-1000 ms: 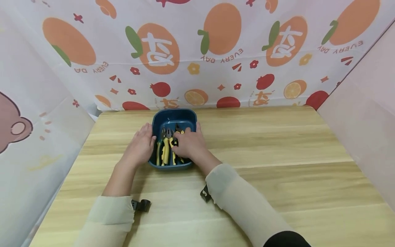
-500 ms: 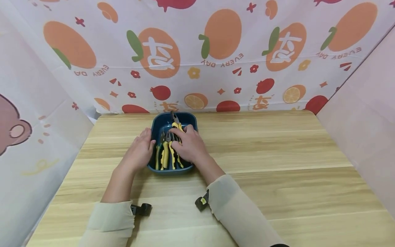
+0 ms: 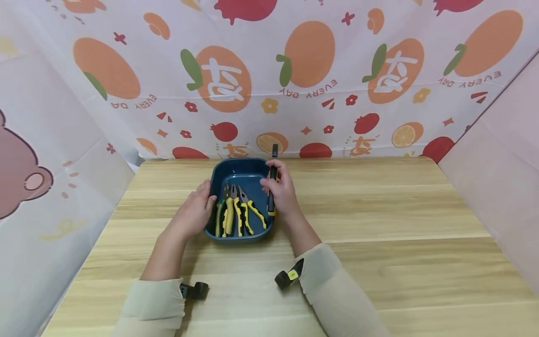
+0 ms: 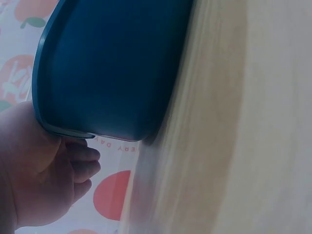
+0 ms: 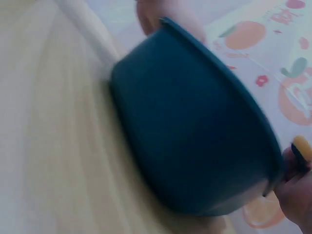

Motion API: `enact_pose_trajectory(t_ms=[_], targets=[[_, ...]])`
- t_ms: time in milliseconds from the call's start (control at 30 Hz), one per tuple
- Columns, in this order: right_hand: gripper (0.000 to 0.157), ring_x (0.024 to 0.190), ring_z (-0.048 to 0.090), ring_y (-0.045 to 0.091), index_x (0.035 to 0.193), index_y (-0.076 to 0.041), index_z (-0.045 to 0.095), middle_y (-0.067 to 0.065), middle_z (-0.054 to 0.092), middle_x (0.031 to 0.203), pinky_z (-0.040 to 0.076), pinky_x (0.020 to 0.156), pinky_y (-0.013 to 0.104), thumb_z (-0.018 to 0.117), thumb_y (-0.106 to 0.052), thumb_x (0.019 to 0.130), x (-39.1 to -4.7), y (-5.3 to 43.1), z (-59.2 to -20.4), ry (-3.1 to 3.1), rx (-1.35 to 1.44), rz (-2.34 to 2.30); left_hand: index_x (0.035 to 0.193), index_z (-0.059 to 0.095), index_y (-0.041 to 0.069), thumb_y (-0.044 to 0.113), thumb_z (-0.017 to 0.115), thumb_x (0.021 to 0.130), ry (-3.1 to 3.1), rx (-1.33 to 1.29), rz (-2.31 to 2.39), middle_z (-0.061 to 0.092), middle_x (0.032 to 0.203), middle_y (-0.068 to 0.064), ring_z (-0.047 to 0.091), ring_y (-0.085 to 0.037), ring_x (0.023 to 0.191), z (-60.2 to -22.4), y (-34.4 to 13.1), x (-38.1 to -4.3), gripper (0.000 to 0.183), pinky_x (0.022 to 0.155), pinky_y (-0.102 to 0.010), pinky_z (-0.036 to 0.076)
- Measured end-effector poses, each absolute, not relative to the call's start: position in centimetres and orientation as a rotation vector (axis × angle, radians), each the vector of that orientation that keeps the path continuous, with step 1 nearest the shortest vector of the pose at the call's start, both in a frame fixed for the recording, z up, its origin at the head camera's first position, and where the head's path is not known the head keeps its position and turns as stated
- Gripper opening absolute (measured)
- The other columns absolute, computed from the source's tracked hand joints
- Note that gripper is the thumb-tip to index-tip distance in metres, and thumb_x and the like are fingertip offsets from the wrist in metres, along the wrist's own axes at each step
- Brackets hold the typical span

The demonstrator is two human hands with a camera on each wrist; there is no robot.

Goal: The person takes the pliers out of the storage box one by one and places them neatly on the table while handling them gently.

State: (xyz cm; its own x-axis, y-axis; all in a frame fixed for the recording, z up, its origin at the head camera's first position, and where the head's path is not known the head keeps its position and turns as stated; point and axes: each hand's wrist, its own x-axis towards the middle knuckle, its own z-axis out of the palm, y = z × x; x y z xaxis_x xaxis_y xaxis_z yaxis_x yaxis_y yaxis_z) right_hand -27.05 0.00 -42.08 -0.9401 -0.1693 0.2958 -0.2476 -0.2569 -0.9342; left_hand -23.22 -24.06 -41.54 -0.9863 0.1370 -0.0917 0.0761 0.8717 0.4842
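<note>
A dark blue plastic basin point(image 3: 242, 239) stands near the back edge of the table. Several pliers point(image 3: 234, 217) with yellow and black handles lie side by side in it, jaws pointing to the back. My left hand point(image 3: 193, 208) grips the basin's left side, thumb over the rim and fingers outside; in the left wrist view the basin point(image 4: 112, 68) hides the thumb. Over the right rim, my right hand point(image 3: 284, 189) holds another pair of pliers point(image 3: 273, 187) upright on edge, dark jaws pointing away. In the right wrist view only a yellow handle end point(image 5: 302, 146) shows.
The wood-grain table point(image 3: 379, 234) extends to the right and in front of the basin. A fruit-patterned cloth point(image 3: 311, 112) hangs directly behind the table's back edge. Small black wrist mounts point(image 3: 195, 291) project from both sleeves.
My right hand has lifted one pair of pliers out of the group and moved right with it to the basin's right rim. My left hand stays on the left side.
</note>
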Motion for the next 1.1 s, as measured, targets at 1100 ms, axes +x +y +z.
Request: enact_pose_trajectory(t_ms=[1100], targets=[[0.034,0.103,0.05,0.034,0.12,-0.02,0.064,0.018,0.047,0.121,0.05,0.088,0.043,0.07,-0.027,0.087,-28.8,4.0,-45.1,-3.049,0.271,1.055,0.155,0.004,-0.005,0.029,0.03,0.108,2.901,0.167,0.744,0.008,0.163,-0.024,0.011,-0.041,0.15,-41.4,-24.0,-23.3,0.063,0.12,-0.059,0.015]])
